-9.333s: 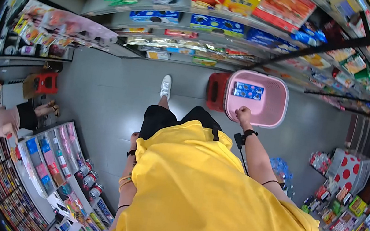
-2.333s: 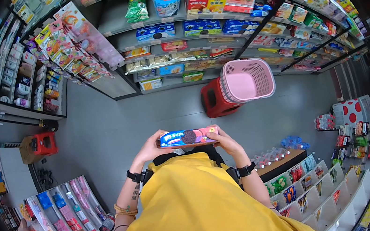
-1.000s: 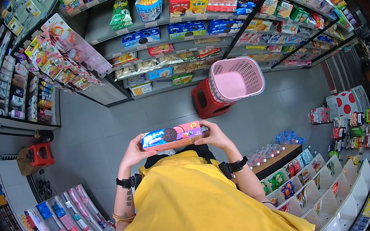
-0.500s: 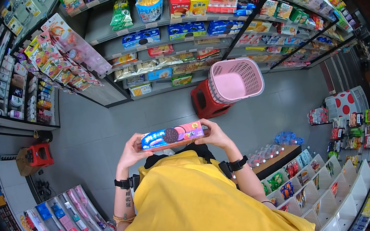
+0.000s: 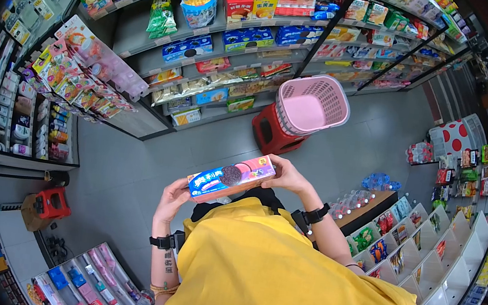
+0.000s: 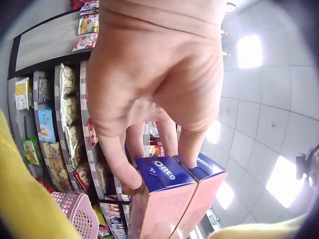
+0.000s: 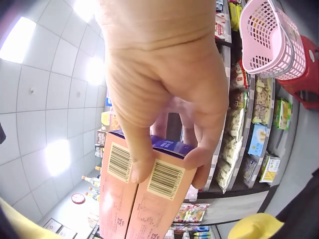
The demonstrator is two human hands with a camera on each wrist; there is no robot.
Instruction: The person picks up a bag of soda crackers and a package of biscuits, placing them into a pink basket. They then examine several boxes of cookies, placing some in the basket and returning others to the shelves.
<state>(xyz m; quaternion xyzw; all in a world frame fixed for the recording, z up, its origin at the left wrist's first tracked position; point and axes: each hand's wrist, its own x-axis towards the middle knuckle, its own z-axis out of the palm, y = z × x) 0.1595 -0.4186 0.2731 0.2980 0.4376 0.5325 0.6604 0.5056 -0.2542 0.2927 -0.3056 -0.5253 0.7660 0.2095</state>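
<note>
Two Oreo cookie boxes point(image 5: 231, 176), pressed side by side, are held up in front of the yellow shirt. The head view shows a blue and pink face with a dark cookie printed on it. My left hand point(image 5: 172, 200) grips their left end, thumb and fingers around the blue end flaps in the left wrist view. At the other end my right hand point(image 5: 288, 177) pinches both boxes; its thumb point(image 7: 143, 169) lies across the seam, near two barcodes point(image 7: 166, 178). The far faces of the boxes are hidden from the wrist cameras.
A pink basket point(image 5: 312, 104) stands on a red stool point(image 5: 277, 135) ahead, by snack shelves point(image 5: 237, 20). Hanging packets point(image 5: 73, 82) jut out at left. Bottles point(image 5: 352, 202) and a tiered white bin rack point(image 5: 421, 265) stand at right, a display case point(image 5: 92, 281) at lower left.
Earlier, the right hand was over the basket with blue packs inside; those packs no longer show there. Both hands now hold the cookie boxes, which have tilted slightly during the last half second.
</note>
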